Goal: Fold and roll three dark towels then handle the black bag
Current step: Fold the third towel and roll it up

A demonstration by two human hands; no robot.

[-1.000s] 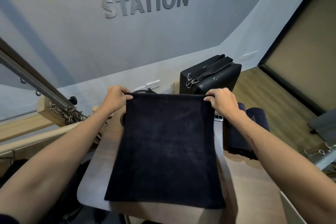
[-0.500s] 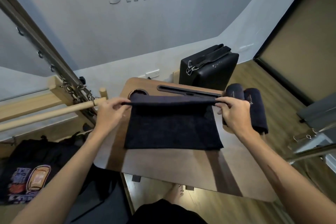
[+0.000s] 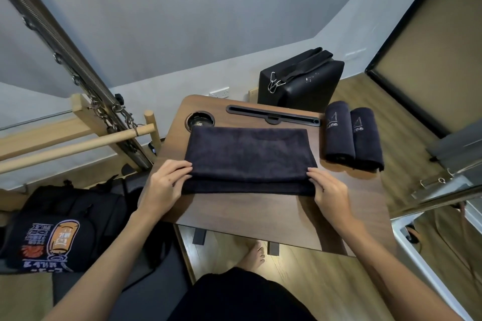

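Note:
A dark towel [image 3: 247,156] lies folded in half on the small wooden table [image 3: 260,214]. My left hand [image 3: 167,180] pinches the near left corner of its upper layer. At the near right corner, my right hand [image 3: 328,187] grips the same folded edge. Two rolled dark towels [image 3: 352,138] with white logos lie side by side at the table's right edge. Behind the table, against the wall, stands the black bag [image 3: 302,81] with straps and metal clips on top.
The table has a round cup hole [image 3: 199,120] and a long slot [image 3: 271,116] along its far side. A wooden bar and springs [image 3: 104,117] stand to the left. A dark printed bag [image 3: 52,232] lies low left. My bare foot [image 3: 254,255] shows under the table.
Both hands brought the towel's top edge down toward me, laying it over the near edge, so the towel now lies folded in half on the table.

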